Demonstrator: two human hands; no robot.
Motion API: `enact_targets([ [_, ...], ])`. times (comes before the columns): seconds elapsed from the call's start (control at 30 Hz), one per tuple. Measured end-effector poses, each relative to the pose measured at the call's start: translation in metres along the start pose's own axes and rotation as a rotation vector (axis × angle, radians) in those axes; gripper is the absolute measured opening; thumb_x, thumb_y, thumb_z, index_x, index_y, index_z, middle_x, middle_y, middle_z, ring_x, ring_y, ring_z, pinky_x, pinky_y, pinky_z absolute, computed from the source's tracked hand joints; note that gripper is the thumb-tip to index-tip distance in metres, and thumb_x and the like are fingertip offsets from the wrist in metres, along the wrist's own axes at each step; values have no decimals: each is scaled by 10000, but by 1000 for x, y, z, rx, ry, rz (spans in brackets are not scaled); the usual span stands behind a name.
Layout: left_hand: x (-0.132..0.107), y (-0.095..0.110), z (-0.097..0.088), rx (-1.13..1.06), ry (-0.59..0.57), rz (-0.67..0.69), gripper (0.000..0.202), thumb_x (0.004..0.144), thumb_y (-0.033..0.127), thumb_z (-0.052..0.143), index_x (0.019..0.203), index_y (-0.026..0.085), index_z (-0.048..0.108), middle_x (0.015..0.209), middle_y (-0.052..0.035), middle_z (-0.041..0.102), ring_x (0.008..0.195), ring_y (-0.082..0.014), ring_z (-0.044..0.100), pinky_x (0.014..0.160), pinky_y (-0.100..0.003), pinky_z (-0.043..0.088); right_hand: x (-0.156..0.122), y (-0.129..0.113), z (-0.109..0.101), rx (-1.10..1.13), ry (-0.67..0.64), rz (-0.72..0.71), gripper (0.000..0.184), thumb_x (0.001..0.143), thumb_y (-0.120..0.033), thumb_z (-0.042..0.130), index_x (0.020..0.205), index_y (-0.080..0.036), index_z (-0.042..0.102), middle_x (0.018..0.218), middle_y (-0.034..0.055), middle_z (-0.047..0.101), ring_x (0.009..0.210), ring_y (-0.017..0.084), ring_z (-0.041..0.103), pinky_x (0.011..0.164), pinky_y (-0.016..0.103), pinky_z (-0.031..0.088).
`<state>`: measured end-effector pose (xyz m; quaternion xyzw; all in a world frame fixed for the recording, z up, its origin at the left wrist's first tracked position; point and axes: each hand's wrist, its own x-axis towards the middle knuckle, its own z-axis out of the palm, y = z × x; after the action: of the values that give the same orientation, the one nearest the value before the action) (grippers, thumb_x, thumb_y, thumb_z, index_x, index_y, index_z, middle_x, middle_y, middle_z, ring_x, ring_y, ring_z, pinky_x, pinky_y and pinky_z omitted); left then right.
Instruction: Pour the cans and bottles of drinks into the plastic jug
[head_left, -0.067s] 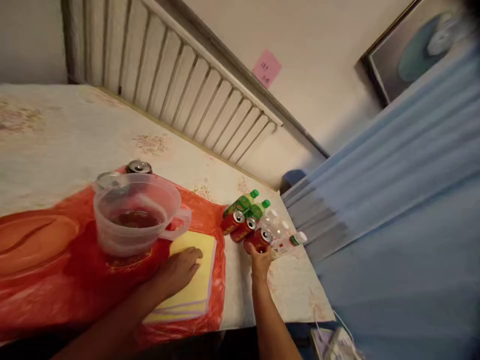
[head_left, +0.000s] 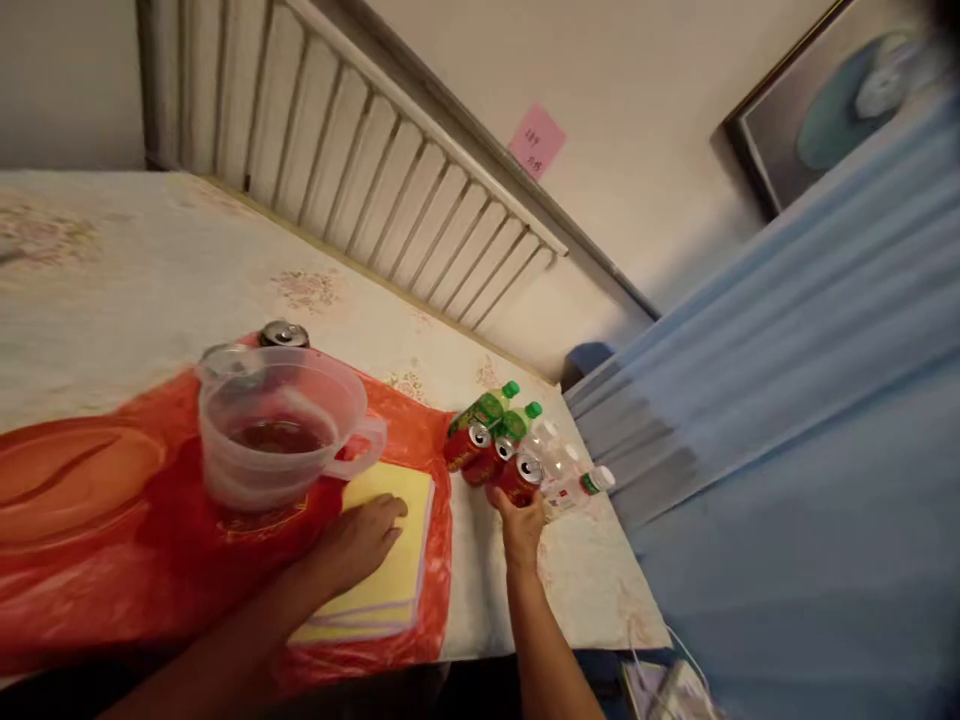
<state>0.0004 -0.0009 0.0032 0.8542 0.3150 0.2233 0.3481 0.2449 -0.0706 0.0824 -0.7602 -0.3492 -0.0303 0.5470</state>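
Red drink can [head_left: 517, 482], right of center in the frame, is clasped by the right hand [head_left: 523, 527], not yet released; two matching cans [head_left: 460, 452] are lined up alongside. Yellow paper [head_left: 405, 568] is touched by the relaxed, unclenched left hand [head_left: 365, 540].

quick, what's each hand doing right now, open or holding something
Left hand: loosely open, resting on the yellow sheets, no grip visible.
Right hand: closed on the nearest red can.
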Motion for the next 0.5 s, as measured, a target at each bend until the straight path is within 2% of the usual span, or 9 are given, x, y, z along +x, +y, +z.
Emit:
enact_targets([
  [0.1,-2,5,-4,3,9,-5,241,874,162,418,1039,187,592,1069,-87,655,987,-228,622,897,-343,463,-1,-26,4,29,-132,-111,611,562,-354,815,1090,-97,646,969,133,728,835,270,675,751,365,534],
  [0.27,-10,14,-14,29,15,-25,234,848,139,425,988,199,602,1014,-78,664,940,-227,635,837,-325,468,7,-88,27,-14,-244,-521,587,648,-278,732,1204,-156,590,1155,107,656,1067,281,613,956,438,479],
  [0.37,-14,16,-17,33,13,-40,236,846,144,434,997,203,606,1024,-78,672,955,-235,639,847,-334,470,11,-125,42,-62,-280,-759,567,680,-207,678,1236,-181,570,1175,101,636,1095,278,590,976,454,471],
  [0.5,-16,19,-18,18,25,-75,241,848,172,453,1023,205,615,1069,-72,681,972,-245,640,848,-343,479,14,-163,58,-103,-328,-1013,602,751,-196,669,1329,-208,502,1249,123,586,1161,283,554,1005,486,464],
])
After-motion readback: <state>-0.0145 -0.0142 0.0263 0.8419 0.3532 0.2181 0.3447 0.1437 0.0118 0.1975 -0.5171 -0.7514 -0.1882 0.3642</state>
